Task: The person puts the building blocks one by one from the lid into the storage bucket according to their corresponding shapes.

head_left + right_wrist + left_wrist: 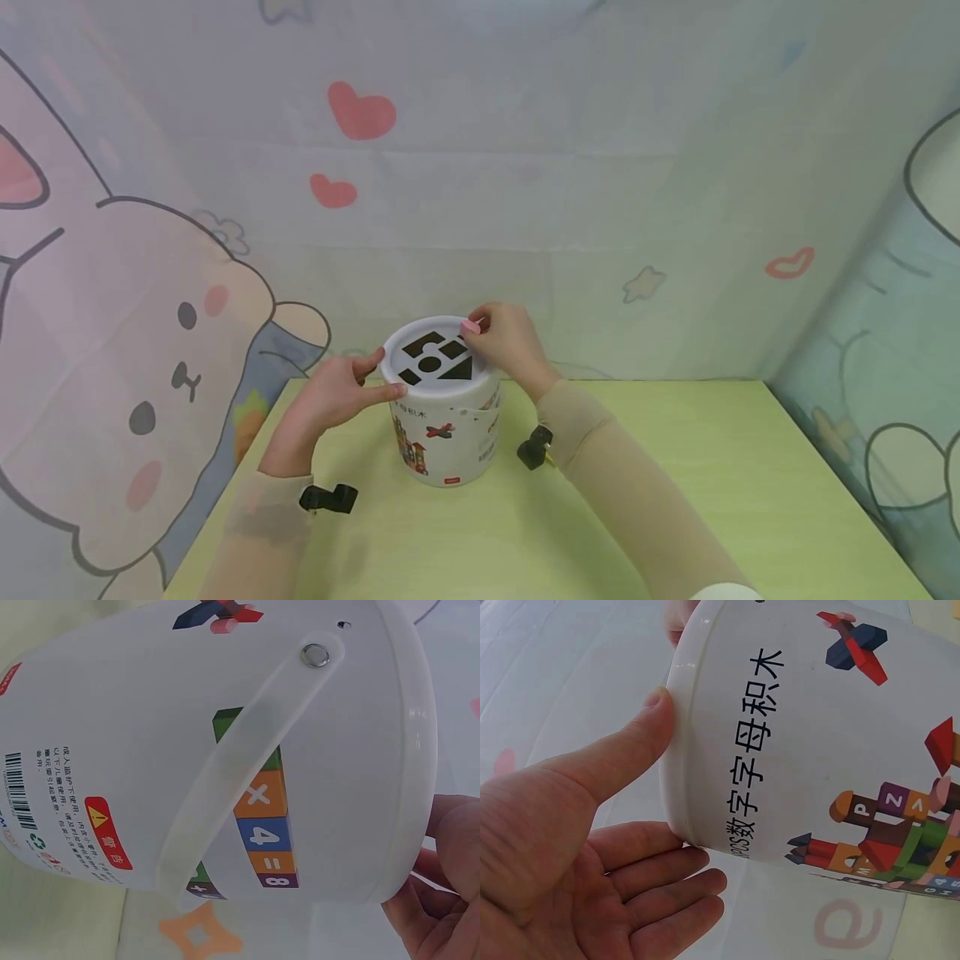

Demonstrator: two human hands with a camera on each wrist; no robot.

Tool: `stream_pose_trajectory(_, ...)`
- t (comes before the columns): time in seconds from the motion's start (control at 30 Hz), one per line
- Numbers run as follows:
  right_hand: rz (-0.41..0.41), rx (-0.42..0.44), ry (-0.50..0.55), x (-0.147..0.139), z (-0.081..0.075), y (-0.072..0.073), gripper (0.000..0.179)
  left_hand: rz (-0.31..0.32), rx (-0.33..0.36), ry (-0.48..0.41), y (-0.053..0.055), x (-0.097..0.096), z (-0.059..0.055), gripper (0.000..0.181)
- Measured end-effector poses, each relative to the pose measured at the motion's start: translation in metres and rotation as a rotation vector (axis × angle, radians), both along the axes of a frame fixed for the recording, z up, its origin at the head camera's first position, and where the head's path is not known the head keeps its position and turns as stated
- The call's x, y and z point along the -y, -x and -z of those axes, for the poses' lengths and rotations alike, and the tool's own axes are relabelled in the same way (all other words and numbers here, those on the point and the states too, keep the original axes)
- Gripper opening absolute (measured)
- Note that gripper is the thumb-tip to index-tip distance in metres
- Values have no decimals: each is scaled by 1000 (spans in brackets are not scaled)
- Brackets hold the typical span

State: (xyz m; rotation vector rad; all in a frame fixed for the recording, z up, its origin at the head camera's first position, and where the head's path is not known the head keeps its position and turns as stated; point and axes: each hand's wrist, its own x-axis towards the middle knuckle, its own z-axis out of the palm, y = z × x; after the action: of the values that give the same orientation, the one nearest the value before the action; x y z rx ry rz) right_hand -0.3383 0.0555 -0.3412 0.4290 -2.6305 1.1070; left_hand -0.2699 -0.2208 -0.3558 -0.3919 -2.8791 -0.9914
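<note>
A white toy-block bucket (pixel 450 442) stands upright on the table, its lid (pixel 390 360) cut with dark openings of several shapes. My left hand (pixel 341 390) is at the lid's left side. Its thumb lies along the front rim and its forefinger reaches the left edge. In the left wrist view the left hand's (pixel 592 825) other fingers extend loosely beside the bucket. My right hand (pixel 510 337) pinches a small pink block (pixel 470 327) over the lid's far right part. The right wrist view shows only some right fingers (pixel 442 889) beside the rim; the block is hidden there.
The bucket's translucent handle (pixel 232 761) hangs down its side. The pale green table (pixel 660 467) reaches back to a printed cloth (pixel 585 200) with hearts and a cartoon rabbit. Dark wrist cameras (pixel 328 498) are strapped to both forearms.
</note>
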Motion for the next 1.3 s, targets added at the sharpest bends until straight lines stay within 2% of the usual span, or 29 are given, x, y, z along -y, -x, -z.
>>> stream_pose_trajectory(0.63,-11,15,-2,-2,1,2,26,8,-5,-10,1,1,2,89)
stream_pose_trajectory(1.1,-32,45,50,-5,3,4,28,0,10,-19,-1,1,0,91)
stream_pose_trajectory(1.3,-58,27,93,-11,7,6,29,0,9,-23,-2,2,1,90)
